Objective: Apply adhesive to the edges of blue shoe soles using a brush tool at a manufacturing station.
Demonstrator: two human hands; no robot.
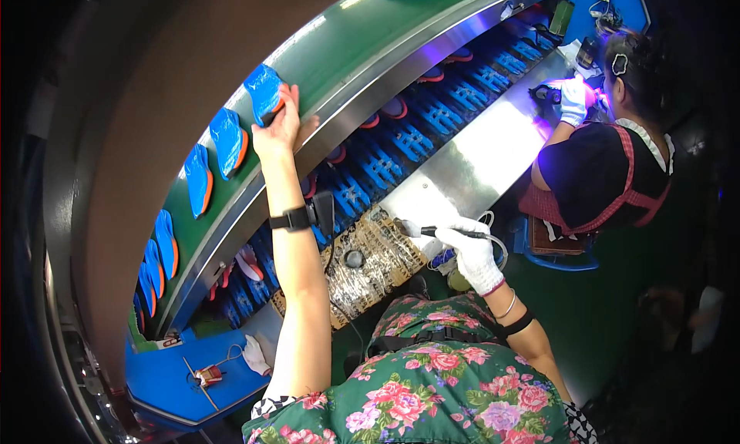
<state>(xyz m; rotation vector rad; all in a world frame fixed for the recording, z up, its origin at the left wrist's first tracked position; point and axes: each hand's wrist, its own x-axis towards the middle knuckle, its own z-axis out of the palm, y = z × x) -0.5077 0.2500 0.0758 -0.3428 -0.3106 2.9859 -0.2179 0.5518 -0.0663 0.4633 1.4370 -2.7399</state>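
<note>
My bare left hand (279, 128) is stretched out over the green conveyor belt (327, 58), its fingers closed on the heel end of a blue shoe sole (264, 89) with an orange edge. Just below it on the belt lies another blue sole (227, 139), and more follow in a row along the curve. In a white knit glove, my right hand (470, 255) grips a black-handled brush (455, 232). The brush points left over the corner of a tape-covered board (374, 263), on which sits a small round dark cup (354, 259).
Beneath the belt runs a rack of blue holders (381, 166) with shoe parts among them. A metal worktop (482, 155) extends to the right, where a co-worker (605, 159) sits under purple light. At lower left is a blue table (166, 375) with a white glove (256, 355).
</note>
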